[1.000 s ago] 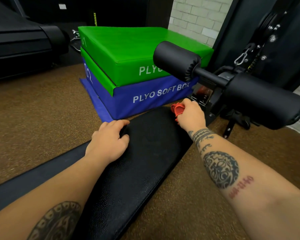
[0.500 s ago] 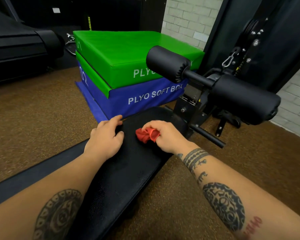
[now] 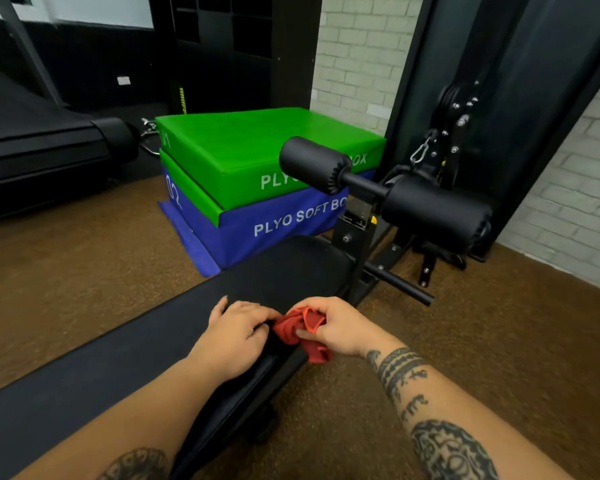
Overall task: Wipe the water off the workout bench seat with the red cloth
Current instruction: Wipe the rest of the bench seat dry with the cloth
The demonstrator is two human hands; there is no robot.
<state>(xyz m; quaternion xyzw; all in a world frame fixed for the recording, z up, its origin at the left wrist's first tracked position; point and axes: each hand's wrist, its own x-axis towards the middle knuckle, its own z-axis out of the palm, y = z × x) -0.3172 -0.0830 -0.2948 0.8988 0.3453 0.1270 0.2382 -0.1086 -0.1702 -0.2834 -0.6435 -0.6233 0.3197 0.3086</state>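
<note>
The black padded bench seat point(image 3: 291, 268) runs from the lower left up to the middle. My right hand point(image 3: 343, 327) grips the bunched red cloth point(image 3: 290, 332) above the seat's near right edge, thumb pressed on the cloth, with a corner hanging below the hand. My left hand point(image 3: 234, 336) rests on the seat just left of the cloth. Its bent fingertips reach the cloth's left edge, and I cannot tell whether they pinch it. No water shows on the dark seat.
Two black foam rollers point(image 3: 433, 209) on a bar stand at the seat's far end, above a metal frame. A green and blue soft plyo box stack point(image 3: 257, 188) sits behind on the brown floor. A treadmill point(image 3: 49, 140) is at the far left, a brick wall at the right.
My right hand drew the cloth from the seat's far end back toward me, to beside my left hand. The left hand slid back along the seat. The view pulled back.
</note>
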